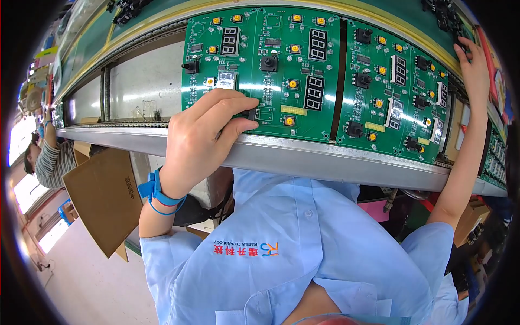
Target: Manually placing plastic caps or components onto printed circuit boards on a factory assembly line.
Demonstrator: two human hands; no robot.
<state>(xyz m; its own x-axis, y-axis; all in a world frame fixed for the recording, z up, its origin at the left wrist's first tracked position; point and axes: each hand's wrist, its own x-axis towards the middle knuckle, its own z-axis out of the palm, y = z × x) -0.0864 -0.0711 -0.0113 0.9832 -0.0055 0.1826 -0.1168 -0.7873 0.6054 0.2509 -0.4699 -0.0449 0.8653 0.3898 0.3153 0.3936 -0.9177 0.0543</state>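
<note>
My left hand (pixel 201 138) is closed in a pinch over the near edge of a green circuit board (pixel 279 35). Between thumb and forefinger is a small black part (pixel 253 114), mostly covered by the fingers. Similar black shaft-topped parts (pixel 268 63) stand on this board, among yellow buttons (pixel 295 49) and digit displays (pixel 318 43). At the far right, my right hand (pixel 473 67) reaches out with fingers extended and thumb apart. Its fingertips are at a pile of loose black parts (pixel 447 19); whether they touch one is unclear.
A second populated green board (pixel 374 81) sits to the right on the same rail conveyor (pixel 303 154), with more boards (pixel 493 157) beyond. Another black pile (pixel 130 10) lies far left. A cardboard box (pixel 105 197) stands below left. A person in a striped sleeve (pixel 54 162) is at left.
</note>
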